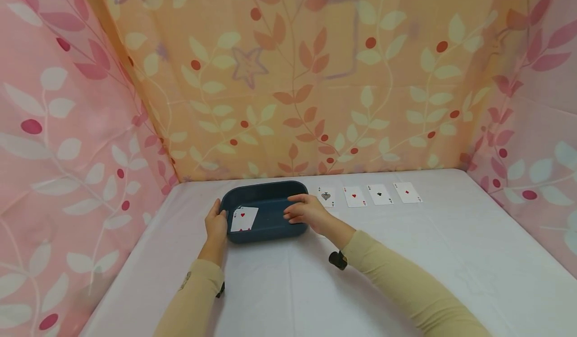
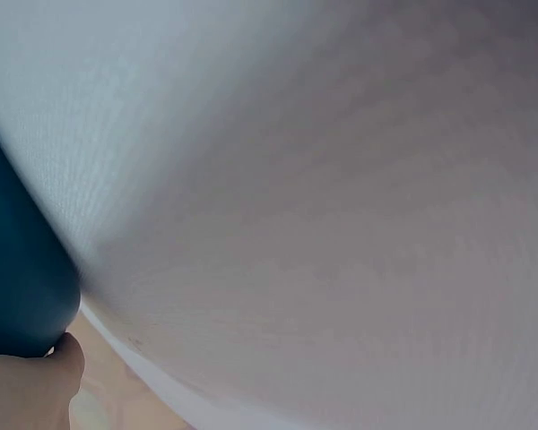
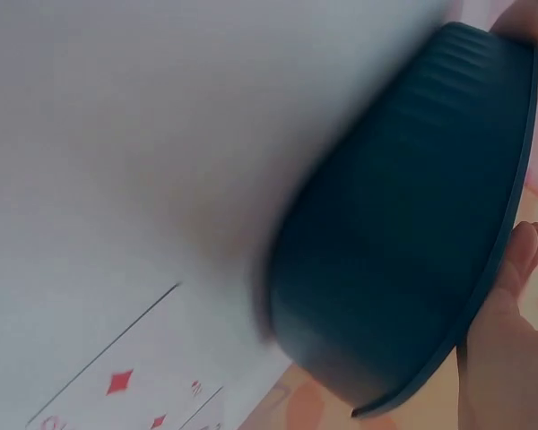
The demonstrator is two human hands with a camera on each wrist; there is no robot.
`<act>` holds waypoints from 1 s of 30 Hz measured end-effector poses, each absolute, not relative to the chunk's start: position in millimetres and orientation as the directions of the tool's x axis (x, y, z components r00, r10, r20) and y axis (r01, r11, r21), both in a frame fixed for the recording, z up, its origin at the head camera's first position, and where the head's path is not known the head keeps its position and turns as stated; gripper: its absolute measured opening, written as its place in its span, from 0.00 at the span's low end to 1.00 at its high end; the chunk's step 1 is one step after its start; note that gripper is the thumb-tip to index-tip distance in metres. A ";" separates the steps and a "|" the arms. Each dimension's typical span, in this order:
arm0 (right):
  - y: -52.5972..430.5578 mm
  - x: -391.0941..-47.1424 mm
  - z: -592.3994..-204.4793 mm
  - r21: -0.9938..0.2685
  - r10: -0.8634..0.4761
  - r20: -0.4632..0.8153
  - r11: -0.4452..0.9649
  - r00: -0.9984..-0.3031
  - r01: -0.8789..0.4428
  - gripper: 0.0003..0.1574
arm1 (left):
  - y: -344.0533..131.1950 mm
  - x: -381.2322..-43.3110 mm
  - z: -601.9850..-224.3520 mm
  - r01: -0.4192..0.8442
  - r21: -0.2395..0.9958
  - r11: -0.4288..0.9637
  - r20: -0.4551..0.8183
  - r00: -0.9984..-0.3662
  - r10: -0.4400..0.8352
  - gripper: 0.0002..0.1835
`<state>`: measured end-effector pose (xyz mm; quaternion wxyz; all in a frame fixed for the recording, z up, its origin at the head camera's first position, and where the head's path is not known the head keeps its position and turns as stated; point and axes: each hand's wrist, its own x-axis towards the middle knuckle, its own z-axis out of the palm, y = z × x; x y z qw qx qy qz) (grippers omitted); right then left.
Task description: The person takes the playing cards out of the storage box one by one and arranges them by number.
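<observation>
A dark blue oblong tray (image 1: 270, 236) is in front of me in the head view, with a few playing cards (image 1: 245, 217) at its left end, a heart card on top. My left hand (image 1: 216, 224) grips the tray's left end, thumb at the rim and fingers along the outer wall. Over the right end reaches my right hand (image 1: 311, 213), its fingers loosely bent above the tray's inside, no card showing in them. The right wrist view shows the tray's outer wall (image 3: 394, 224) and that hand's fingers (image 3: 524, 251) past the rim.
Four aces lie in a row right of the tray: spade (image 1: 326, 196), heart (image 1: 355, 197), club (image 1: 380, 195) and diamond (image 1: 407, 192). A diamond card (image 3: 117, 399) lies on the white-covered table (image 1: 288, 287) near the tray. Patterned curtains (image 1: 293, 101) enclose the table.
</observation>
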<state>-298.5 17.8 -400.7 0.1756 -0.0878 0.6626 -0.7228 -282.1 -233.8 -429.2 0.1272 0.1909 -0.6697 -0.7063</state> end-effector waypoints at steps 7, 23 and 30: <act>-7.0 -303.4 -404.7 -0.992 -0.396 -0.101 -0.023 -0.912 0.120 0.24 | -234.1 -283.6 -429.3 -0.085 0.995 -0.057 -0.102 -0.891 -0.442 0.28; -50.0 -319.8 -410.5 -0.955 -0.490 -0.193 0.292 -0.850 0.048 0.34 | -235.5 -283.4 -428.5 -0.082 0.996 -0.046 -0.094 -0.892 -0.441 0.28; -65.4 -325.8 -418.3 -0.909 -0.529 -0.204 0.414 -0.824 -0.041 0.39 | -233.0 -282.9 -427.7 -0.076 0.995 -0.058 -0.094 -0.889 -0.449 0.28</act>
